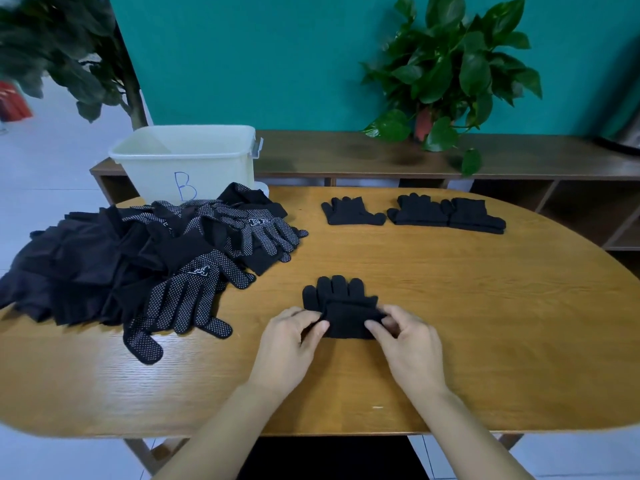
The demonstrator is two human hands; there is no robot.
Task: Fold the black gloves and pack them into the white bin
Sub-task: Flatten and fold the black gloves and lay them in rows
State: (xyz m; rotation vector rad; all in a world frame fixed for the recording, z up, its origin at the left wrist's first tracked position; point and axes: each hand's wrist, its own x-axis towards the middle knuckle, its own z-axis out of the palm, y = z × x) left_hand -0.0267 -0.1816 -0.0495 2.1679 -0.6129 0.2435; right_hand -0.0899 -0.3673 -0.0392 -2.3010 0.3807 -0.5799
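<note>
Between both hands (291, 337) (407, 341) — folded glove (346, 317), fingers pointing away.

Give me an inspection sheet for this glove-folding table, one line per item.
Surface: oval wooden table, grain visible.
Job's things: glove being folded, cuff turned up over the palm, fingers pointing away; pile of unfolded gloves at the table's left; two folded sets at the far side; white bin marked B behind the pile, no gloves visible inside.
Clutter: nothing seen.
Hands: left hand and right hand each pinch a side of the folded cuff.
Cables: nothing seen.
Surroundings: low wooden shelf, potted plant on it, teal wall, second plant at the far left.
</note>
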